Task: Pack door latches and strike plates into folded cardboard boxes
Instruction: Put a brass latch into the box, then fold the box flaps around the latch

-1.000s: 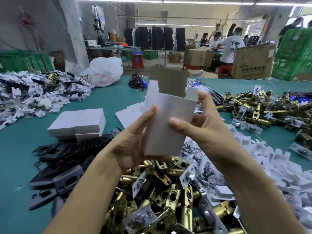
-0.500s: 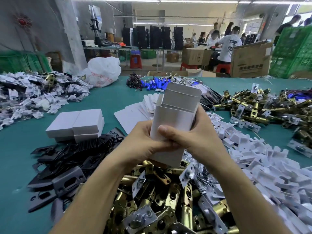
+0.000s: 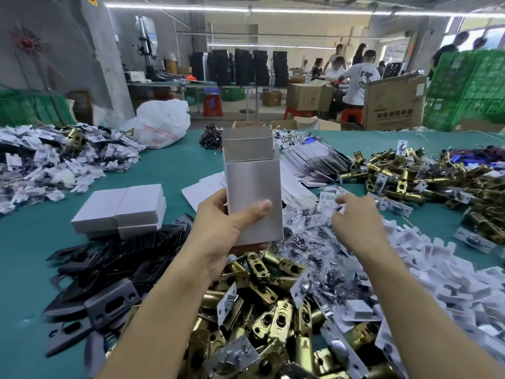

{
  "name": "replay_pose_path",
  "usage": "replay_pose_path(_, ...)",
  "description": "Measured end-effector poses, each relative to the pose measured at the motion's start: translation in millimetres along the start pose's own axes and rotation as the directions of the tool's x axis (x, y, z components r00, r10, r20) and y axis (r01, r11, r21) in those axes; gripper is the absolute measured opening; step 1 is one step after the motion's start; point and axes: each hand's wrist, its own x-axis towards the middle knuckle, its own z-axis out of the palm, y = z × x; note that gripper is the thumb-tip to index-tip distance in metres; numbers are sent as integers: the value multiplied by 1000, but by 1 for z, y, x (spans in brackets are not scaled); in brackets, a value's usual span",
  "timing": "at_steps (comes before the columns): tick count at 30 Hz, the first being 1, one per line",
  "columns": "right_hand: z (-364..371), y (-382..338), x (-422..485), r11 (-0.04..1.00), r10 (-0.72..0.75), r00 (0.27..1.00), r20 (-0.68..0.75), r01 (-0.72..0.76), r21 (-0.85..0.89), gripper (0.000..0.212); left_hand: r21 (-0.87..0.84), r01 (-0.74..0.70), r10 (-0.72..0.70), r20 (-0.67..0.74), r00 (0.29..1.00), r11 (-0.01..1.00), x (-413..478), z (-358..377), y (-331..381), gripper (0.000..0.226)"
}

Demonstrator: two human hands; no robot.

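White cardboard box, rectangular, open-topped, held by the left hand.

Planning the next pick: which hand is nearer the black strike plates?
Left: left hand, holding the box, is just right of the black strike plates; right hand is farther right.

The box is plain white, greyer inside. The surface is teal. Latches are brass with silver faces; strike plates are black. The bag is white with red print. Crates are green, stools red, cartons brown.
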Motion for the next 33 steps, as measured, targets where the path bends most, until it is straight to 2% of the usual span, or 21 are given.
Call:
replay_pose_path(3,6,14,8,958,66,996,60,-46,-283,50,0,3,-3,22,1000,1000,-1,0,1,64)
replay_pose_path(6,10,24,12,929,55,995,84,-20,-369,54,10,3,-3,57,998,1000,-1,-2,1,51)
replay_pose_path(8,10,25,14,928,35,998,52,-13,-373,52,14,4,-5,79,997,1000,0,-3,0,42)
replay_pose_path(14,-6,8,9,959,-1,992,-123,-34,-280,42,47,7,-12,123,992,999,2,-4,-2,29)
replay_pose_path(16,-17,-1,4,994,-44,973,-228,21,-105,36,71,12,-21,123,992,997,2,-4,-4,34)
replay_pose_path(17,-23,-7,-1,992,-92,956,-280,111,52,34,88,16,-26,124,992,996,3,-4,-5,38)
replay_pose_path(18,-30,-13,-8,944,-151,926,-345,239,229,34,108,19,-32,128,991,994,3,-5,-5,42)
replay_pose_path(20,-45,-32,-27,736,-239,844,-479,480,478,36,149,20,-44,158,987,989,3,-6,-6,44)
replay_pose_path(22,-58,-50,-45,538,-343,769,-540,632,558,33,185,19,-55,192,980,983,2,-7,-8,43)
replay_pose_path(24,-64,-59,-53,433,-452,710,-541,704,562,31,228,17,-71,231,970,973,2,-7,-9,44)
replay_pose_path(26,-65,-60,-56,444,-520,693,-499,719,535,39,257,17,-89,273,958,966,2,-6,-10,36)
replay_pose_path(28,-62,-58,-55,521,-566,705,-427,707,478,48,270,29,-111,294,949,962,1,-6,-11,30)
replay_pose_path(33,-63,-51,-53,612,-612,703,-363,711,346,32,236,53,-129,318,939,970,0,-5,-10,40)
